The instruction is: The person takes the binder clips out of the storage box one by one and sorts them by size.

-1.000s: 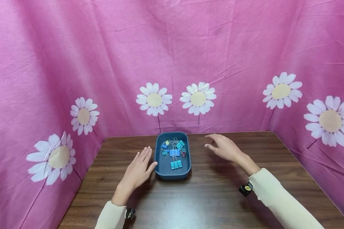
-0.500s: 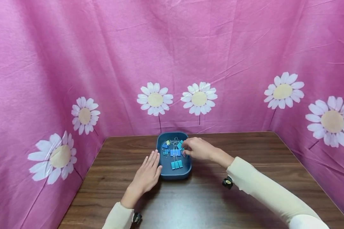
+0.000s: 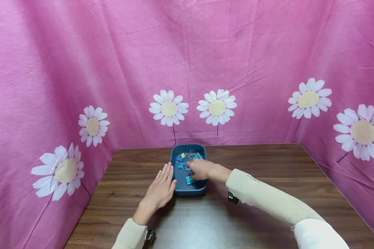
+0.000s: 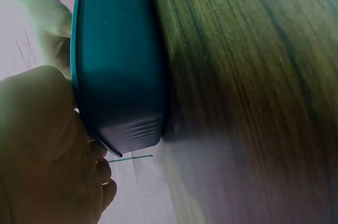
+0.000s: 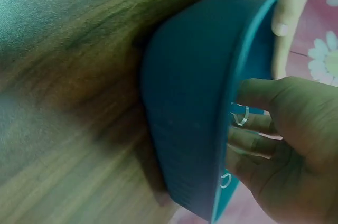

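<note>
1. The tray (image 3: 188,192), dark blue with rounded corners, sits flat on the worktop (image 3: 137,162), near its far edge and roughly midway across, long sides running away from the person.
2. The left hand (image 3: 158,190) lies along the left side of the tray, fingers straight and close together, fingertips at the rim; it grips nothing.
3. The right hand (image 3: 201,168) reaches over the right rim, its fingers bent and down inside the tray among the clips. How far apart thumb and fingertips are, and whether they pinch a clip, I cannot tell: the hand hides this from above, and the right wrist view shows only wire loops (image 5: 242,120) beside the fingers.
4. A blue clip (image 3: 188,167) is mostly covered by the right hand.
5. Nearer the person, a turquoise clip (image 3: 190,180) lies in the tray, also partly covered.
6. Another turquoise clip (image 3: 198,155) is at the far right, beyond the hand.
7. Along the left lie small blue clips (image 3: 180,158) and small teal clips (image 3: 180,166), with a yellow clip (image 3: 183,155) toward the back.
8. Both sleeves (image 3: 265,195) are cream.
9. Behind the worktop hangs a pink cloth (image 3: 187,52) with white flowers (image 3: 169,108).
</note>
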`<state>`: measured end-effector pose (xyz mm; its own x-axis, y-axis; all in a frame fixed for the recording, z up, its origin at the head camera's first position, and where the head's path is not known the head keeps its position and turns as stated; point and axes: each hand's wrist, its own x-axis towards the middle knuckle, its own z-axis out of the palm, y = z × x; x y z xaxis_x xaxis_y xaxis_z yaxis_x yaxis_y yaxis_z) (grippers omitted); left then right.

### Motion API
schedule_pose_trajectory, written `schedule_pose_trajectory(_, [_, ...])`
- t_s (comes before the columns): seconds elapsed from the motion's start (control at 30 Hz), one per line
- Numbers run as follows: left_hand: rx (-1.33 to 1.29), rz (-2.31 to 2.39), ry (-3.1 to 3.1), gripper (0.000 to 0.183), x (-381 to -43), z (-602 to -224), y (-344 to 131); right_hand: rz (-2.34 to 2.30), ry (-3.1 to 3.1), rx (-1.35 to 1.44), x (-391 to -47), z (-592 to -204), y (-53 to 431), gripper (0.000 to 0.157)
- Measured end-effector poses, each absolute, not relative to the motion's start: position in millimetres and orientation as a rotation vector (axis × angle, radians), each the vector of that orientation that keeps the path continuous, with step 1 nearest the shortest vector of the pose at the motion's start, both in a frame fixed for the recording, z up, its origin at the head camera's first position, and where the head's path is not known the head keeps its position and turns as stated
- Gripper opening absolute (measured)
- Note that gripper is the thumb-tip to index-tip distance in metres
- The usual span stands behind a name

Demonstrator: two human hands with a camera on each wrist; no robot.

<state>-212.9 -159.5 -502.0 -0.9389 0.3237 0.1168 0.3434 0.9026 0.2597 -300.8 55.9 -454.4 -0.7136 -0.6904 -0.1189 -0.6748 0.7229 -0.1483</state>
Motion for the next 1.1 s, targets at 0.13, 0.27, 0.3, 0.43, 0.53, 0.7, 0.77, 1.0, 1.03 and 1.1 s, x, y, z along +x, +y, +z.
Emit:
schedule_pose_trajectory(0.13, [-0.527, -0.447, -2.994, 0.061, -212.5, -501.9, -159.3, -0.100, 2.729, -1.002, -302.7, -464.9, 51.9, 0.060])
schedule_pose_trajectory(0.27, [-0.530, -0.463, -2.996, 0.061, -212.4, -502.8, -159.3, -0.097, 2.717, -0.998, -304.6, -472.7, 51.2, 0.054])
schedule_pose_trajectory(0.3, [-0.530, -0.470, -2.998, 0.062, -212.2, -502.8, -159.2, -0.117, 2.715, -1.009, -304.9, -473.8, 51.5, 0.047])
schedule_pose_trajectory(0.43, [-0.536, -0.485, -2.997, 0.061, -212.6, -504.0, -159.1, -0.171, 2.702, -1.064, -306.5, -476.1, 54.3, 0.025])
schedule_pose_trajectory(0.53, [-0.534, -0.491, -2.994, 0.061, -213.2, -504.1, -159.3, -0.205, 2.699, -1.134, -308.1, -474.3, 56.1, 0.023])
schedule_pose_trajectory(0.7, [-0.533, -0.484, -3.000, 0.062, -213.0, -502.8, -159.6, -0.308, 2.692, -1.235, -311.0, -469.0, 57.8, 0.020])
schedule_pose_trajectory(0.77, [-0.533, -0.481, -3.008, 0.062, -212.7, -502.5, -159.6, -0.348, 2.686, -1.242, -311.7, -467.9, 58.3, 0.017])
schedule_pose_trajectory(1.0, [-0.536, -0.488, -3.004, 0.060, -211.1, -502.0, -159.7, -0.402, 2.692, -1.259, -312.8, -465.5, 59.7, 0.019])
schedule_pose_trajectory(1.03, [-0.536, -0.493, -3.002, 0.060, -210.8, -501.4, -159.6, -0.412, 2.695, -1.264, -313.0, -464.4, 59.9, 0.019])
schedule_pose_trajectory(1.1, [-0.536, -0.495, -3.002, 0.060, -210.2, -500.0, -159.5, -0.443, 2.704, -1.265, -313.3, -462.0, 60.2, 0.018])
